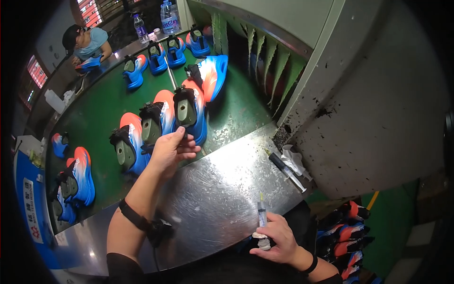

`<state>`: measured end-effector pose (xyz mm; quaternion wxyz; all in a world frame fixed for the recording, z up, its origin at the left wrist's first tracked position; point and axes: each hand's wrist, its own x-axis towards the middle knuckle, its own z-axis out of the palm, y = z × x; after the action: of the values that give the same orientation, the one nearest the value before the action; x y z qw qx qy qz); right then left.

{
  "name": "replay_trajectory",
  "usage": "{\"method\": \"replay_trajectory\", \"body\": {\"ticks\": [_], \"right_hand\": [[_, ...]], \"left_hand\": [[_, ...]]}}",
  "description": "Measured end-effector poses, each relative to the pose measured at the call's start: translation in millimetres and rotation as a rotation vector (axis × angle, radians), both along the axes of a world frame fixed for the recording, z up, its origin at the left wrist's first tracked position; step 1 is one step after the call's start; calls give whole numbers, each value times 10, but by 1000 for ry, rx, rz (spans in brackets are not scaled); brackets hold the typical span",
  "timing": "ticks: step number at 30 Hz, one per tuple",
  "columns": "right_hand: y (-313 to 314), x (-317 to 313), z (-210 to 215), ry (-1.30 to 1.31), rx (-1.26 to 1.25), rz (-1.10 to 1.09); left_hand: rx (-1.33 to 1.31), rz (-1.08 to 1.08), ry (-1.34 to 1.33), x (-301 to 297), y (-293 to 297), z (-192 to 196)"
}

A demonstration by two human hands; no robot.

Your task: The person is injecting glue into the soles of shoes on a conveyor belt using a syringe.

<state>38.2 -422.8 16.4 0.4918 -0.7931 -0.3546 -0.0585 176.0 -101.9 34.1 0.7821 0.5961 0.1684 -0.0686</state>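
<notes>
My left hand [171,150] reaches onto the green conveyor belt [99,106] and grips the heel of a blue, white and orange shoe [160,118] mounted on a grey last. Two like shoes stand on either side of it, one at the left [127,142] and one at the right [190,110]. My right hand [279,239] rests at the near edge of the shiny metal table [217,189] and holds a syringe [262,215] upright, needle pointing away from me.
A second syringe [285,169] and a crumpled white cloth [294,160] lie beside the grey machine housing [373,104]. More shoes line the belt, with another person [85,42] and water bottles [169,16] at the far end. Finished shoes are stacked at lower right [347,236].
</notes>
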Motion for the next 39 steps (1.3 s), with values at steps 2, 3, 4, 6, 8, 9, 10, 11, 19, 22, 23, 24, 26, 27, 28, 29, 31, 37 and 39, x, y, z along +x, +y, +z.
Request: {"method": "replay_trajectory", "body": {"ticks": [2,3,4,6,8,9,10,11,19,22,23,24,26,27,28,29,31,37,39], "right_hand": [[51,47,-4,-41,-34,-10],[77,90,-7,-60,-78,-5],[104,124,-7,-74,-128,-8],[153,188,-4,-132,-181,7],[195,236,8,-195,-267,14],[205,265,19,-205,-264,16],[218,295,30,-225,-339,17],[231,311,51,-231,-425,17],[437,452,529,-326,-683,-22],[624,828,693,-418,-594,27],[768,1072,686,-387,-534,68],[968,1347,648,-409,-437,56],[1410,1977,556,-489,-439,-100],[1594,2262,505,-374,-518,-213],[1744,2522,469,-213,-511,-273],[1869,2724,423,-74,-575,-369],[2059,2952,300,145,-501,-381],[1915,3234,107,276,-441,-615],[1661,3284,119,501,-42,-560]], "left_hand": [[-5,13,-27,22,-13,10],[-28,4,-60,31,-6,30],[-25,-1,-76,30,13,68],[-30,14,-101,-42,80,195],[-39,53,-100,-194,157,371],[-23,19,-151,-319,198,467],[-27,-19,-170,-484,247,565],[-55,-58,-186,-678,297,659],[118,-150,-193,-2418,431,925],[286,-455,-62,-2735,343,738],[256,-491,-2,-2805,287,645],[174,-535,52,-2832,348,573],[197,-506,-30,-2793,602,449],[223,-466,-150,-2747,736,394],[228,-345,-91,-2702,832,340],[250,-243,30,-2646,923,291],[152,-87,83,-2456,1048,169],[53,-78,-105,-2014,1060,-105],[110,-114,-104,-1955,1016,-137]]}}
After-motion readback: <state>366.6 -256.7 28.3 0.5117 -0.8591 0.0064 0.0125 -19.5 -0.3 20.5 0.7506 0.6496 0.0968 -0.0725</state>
